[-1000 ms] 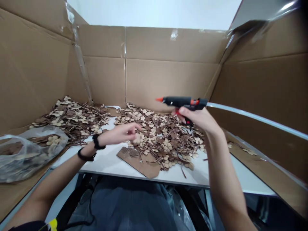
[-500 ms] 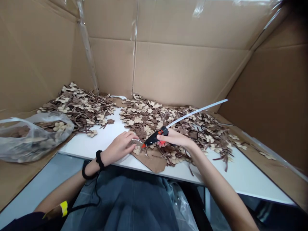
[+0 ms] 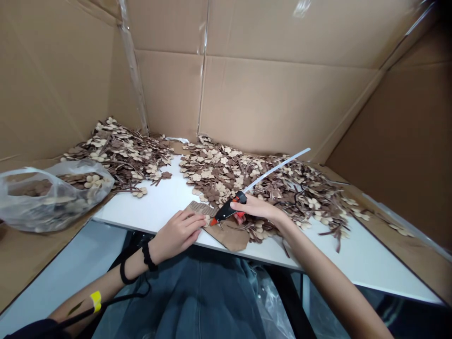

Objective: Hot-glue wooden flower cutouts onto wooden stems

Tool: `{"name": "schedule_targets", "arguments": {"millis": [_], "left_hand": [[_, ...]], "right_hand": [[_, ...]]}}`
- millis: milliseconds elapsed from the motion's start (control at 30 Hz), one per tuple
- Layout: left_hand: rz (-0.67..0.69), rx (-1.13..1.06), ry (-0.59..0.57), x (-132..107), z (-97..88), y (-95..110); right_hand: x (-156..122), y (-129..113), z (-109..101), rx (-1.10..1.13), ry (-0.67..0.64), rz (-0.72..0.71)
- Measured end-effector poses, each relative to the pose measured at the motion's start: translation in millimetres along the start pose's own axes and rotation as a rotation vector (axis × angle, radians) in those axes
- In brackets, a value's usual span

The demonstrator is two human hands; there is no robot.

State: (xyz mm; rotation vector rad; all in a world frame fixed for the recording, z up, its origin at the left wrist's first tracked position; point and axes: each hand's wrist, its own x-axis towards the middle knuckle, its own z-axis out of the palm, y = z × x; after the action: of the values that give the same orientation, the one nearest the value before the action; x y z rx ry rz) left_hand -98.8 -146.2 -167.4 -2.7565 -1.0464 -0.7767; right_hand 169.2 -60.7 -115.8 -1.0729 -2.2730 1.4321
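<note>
My right hand (image 3: pixel 256 207) is wrapped round a black and orange glue gun (image 3: pixel 226 210). A long whitish glue stick (image 3: pixel 278 168) sticks out of the gun's back, and its orange nozzle points down to the left. Just by the nozzle is a small cream flower cutout (image 3: pixel 207 219), partly covered by the fingertips of my left hand (image 3: pixel 178 233). Those fingers are pressed together at the flower's edge. Beneath flower and nozzle lies a brown cardboard piece (image 3: pixel 233 238) at the white table's front edge.
A big heap of brown and cream flower cutouts (image 3: pixel 212 169) spreads behind my hands, and a second heap (image 3: pixel 123 150) lies to the left. At far left rests a translucent plastic bag (image 3: pixel 52 212) holding more flowers. Cardboard walls (image 3: pixel 282 103) enclose the white table (image 3: pixel 148 207).
My left hand's fingers have come together and lowered onto the flower. The gun stays near the flower, and its glue stick appears shorter and swung to the left. The view has shifted slightly.
</note>
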Motion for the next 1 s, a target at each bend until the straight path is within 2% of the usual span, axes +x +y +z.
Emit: {"name": "schedule_targets", "arguments": {"millis": [367, 1000], "left_hand": [[0.015, 0.043, -0.043, -0.9, -1.1, 1.5], [0.095, 0.131, 0.000, -3.9, 1.6, 0.1]], "right_hand": [[4.7, 7.9, 0.2, -0.015, 0.011, -0.005], [6.0, 6.4, 6.1, -0.077, 0.085, 0.039]]}}
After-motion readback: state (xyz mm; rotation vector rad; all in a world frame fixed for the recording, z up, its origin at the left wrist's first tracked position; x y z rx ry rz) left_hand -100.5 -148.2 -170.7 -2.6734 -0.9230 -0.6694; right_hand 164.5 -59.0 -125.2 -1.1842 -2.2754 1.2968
